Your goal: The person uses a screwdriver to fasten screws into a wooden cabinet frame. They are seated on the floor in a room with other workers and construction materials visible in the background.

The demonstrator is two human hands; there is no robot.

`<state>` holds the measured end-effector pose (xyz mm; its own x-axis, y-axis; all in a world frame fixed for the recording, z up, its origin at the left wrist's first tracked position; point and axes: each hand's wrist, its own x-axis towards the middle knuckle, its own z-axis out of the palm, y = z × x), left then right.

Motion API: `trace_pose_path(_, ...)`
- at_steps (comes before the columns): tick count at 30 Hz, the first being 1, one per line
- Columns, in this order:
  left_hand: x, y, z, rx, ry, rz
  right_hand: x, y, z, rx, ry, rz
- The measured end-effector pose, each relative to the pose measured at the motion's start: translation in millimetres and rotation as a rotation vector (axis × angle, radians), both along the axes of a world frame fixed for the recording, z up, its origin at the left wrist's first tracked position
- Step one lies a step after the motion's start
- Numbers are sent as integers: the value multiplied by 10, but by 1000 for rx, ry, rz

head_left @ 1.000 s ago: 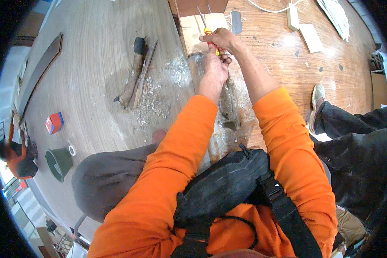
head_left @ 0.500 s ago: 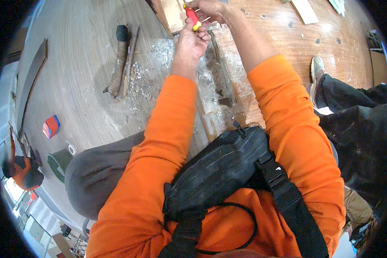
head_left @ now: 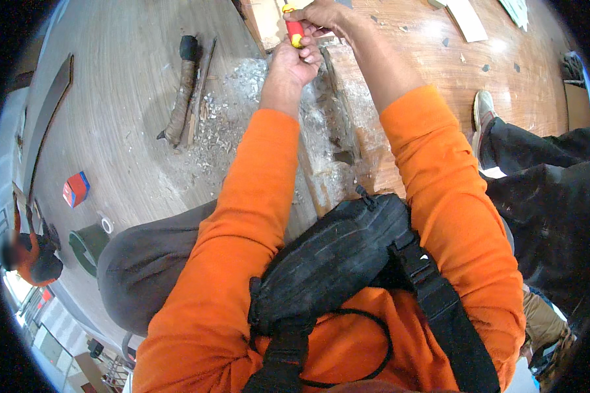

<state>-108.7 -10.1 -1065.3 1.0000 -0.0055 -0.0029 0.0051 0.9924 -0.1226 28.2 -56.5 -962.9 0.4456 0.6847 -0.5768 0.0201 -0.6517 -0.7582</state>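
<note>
Both my hands meet at the top of the view on a screwdriver (head_left: 294, 30) with a red and yellow handle. My left hand (head_left: 295, 62) is palm up, its curled fingers around the handle's butt end. From the right, my right hand (head_left: 321, 16) pinches the handle higher up, near the shaft. The shaft points away from me; its tip is out of view. Below the hands runs a worn wooden groove (head_left: 339, 111) dusted with white debris. Left of it lie a hammer-like tool with a wrapped handle (head_left: 180, 98) and a thin wood strip (head_left: 202, 92).
Chips and dust (head_left: 226, 108) cover the boards left of my arms. A red and blue box (head_left: 76, 189), a white tape roll (head_left: 107, 224) and a green bucket (head_left: 88, 245) stand by my left knee. Another person's leg (head_left: 524, 141) reaches in from the right; a further person (head_left: 36, 259) is far left.
The screwdriver handle stands a little more upright, and my fingers have shifted slightly on it. The hammer-like tool and wood strip lie unmoved.
</note>
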Motion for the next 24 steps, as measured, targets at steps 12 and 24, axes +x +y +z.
trace_pose_path(12,53,-226,421,249,605,151,52,-66,-179,64,-21,-18)
trace_pose_path(24,137,-474,772,369,769,205,24,-99,-118,-76,-255,73)
